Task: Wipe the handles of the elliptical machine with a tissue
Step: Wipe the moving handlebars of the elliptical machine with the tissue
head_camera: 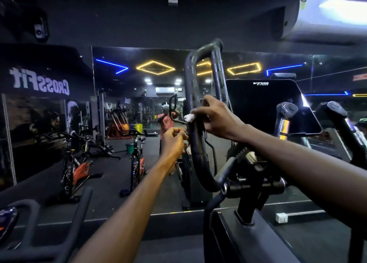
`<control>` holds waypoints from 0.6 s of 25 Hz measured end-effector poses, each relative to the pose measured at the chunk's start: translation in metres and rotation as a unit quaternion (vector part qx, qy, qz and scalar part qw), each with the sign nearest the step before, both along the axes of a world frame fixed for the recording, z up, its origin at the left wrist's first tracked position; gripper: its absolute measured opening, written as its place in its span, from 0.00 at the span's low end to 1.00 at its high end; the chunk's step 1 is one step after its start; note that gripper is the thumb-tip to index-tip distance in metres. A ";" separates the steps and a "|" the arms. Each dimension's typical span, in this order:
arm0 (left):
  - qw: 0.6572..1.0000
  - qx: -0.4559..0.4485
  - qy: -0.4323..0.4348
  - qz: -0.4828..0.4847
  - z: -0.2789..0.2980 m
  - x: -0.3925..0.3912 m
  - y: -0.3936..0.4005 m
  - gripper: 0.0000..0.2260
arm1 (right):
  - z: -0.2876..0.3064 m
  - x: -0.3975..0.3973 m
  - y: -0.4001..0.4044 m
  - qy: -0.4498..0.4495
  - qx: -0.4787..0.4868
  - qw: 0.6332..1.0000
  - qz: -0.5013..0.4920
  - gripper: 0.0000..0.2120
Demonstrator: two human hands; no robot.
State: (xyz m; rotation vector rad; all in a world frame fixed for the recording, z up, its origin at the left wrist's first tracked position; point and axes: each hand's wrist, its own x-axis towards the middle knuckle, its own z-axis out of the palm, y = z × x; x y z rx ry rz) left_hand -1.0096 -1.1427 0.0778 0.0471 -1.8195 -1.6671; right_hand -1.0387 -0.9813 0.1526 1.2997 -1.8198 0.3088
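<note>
So, dim gym, head view facing a wall mirror (pixel 119 123). The elliptical machine (pixel 248 183) stands right of centre, its black looped handle (pixel 193 107) rising up the middle of the frame. The right hand (pixel 216 117) is curled round the near bar of that loop about halfway up, fingers wrapped over it and pressing a small white tissue (pixel 188 117) against the bar; the tissue pokes out at the fingertips on the left side of the bar. The left hand (pixel 172 139) sits lower and just left of the same bar, fingers curled in together, fingertips close to the bar; whether they touch it or pinch anything, cannot tell. Both forearms reach in from the near edge.

Right of the handle is the machine's dark console screen (pixel 268 107), and further right two stubby grips with yellow bands (pixel 284 123). Far right, another black handle (pixel 341 115).

The mirror shows spin bikes (pixel 79 169) with orange frames on the left, a reflected person in an orange shirt (pixel 165 123), yellow and blue ceiling light strips, and reversed CrossFit lettering (pixel 39 82). An air conditioner (pixel 325 18) hangs top right. Another black handlebar (pixel 29 233) sits at the near left corner.
</note>
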 end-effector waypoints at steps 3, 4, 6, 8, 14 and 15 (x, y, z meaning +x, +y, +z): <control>1.000 -0.014 0.000 -0.016 -0.008 -0.001 0.003 0.06 | -0.021 0.008 -0.002 0.059 0.184 0.980 0.036 0.11; 1.000 -0.019 -0.002 -0.019 -0.008 -0.002 0.004 0.07 | -0.014 0.004 -0.002 0.082 0.214 0.973 0.032 0.11; 1.000 -0.013 -0.003 -0.016 -0.006 -0.007 0.009 0.06 | 0.016 -0.007 -0.007 0.050 0.097 0.994 0.011 0.12; 1.000 -0.003 0.003 -0.003 -0.002 -0.009 0.014 0.04 | 0.033 -0.017 -0.010 0.013 -0.009 1.000 0.004 0.12; 0.999 0.034 0.040 0.005 0.011 -0.013 0.021 0.08 | 0.041 -0.022 -0.012 0.043 0.076 0.996 0.010 0.14; 0.998 0.044 0.037 0.007 0.014 -0.015 0.023 0.08 | 0.048 -0.026 -0.013 0.029 0.022 0.999 -0.005 0.13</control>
